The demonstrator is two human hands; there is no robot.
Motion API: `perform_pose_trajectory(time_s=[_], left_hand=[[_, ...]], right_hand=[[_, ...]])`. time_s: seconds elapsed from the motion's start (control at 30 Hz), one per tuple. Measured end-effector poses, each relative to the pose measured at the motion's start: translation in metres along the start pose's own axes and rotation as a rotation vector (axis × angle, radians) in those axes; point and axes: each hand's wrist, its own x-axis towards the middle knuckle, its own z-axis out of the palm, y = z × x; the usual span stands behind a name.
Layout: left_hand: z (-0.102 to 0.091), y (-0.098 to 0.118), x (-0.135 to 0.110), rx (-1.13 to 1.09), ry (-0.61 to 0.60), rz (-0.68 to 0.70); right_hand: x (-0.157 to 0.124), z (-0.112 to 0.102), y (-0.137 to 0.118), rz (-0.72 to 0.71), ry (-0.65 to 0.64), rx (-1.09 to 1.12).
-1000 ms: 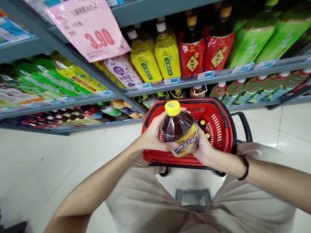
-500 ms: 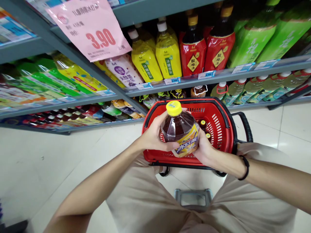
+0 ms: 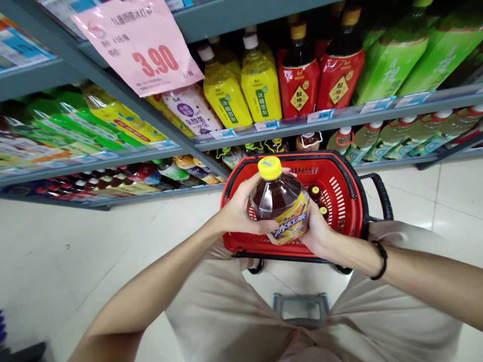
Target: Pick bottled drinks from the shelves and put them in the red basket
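A large bottle of dark iced tea (image 3: 277, 198) with a yellow cap and a yellow label is held upright, tilted slightly, above a red shopping basket (image 3: 349, 201). My left hand (image 3: 241, 206) wraps round its left side, the thumb lying across the front by the label. On the lower right side, my right hand (image 3: 316, 229) grips the bottle; most of those fingers are hidden behind it. Two small bottles with yellow caps (image 3: 323, 211) lie inside the basket, partly covered by my right hand and the large bottle.
Drink shelves (image 3: 234, 136) run across the far side, with yellow bottles (image 3: 260, 88), red bottles (image 3: 300, 83) and green bottles (image 3: 396, 63). A pink price sign (image 3: 143, 50) hangs at upper left. The basket's black handle (image 3: 383, 196) sticks out right. A grey frame (image 3: 301, 307) stands between my legs.
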Motion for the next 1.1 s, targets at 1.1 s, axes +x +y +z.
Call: perform_pose_trajectory(time_s=[1.1], left_hand=[[0.006, 0.002, -0.001, 0.021, -0.029, 0.096]], right_hand=[[0.004, -0.010, 0.004, -0.048, -0.083, -0.034]])
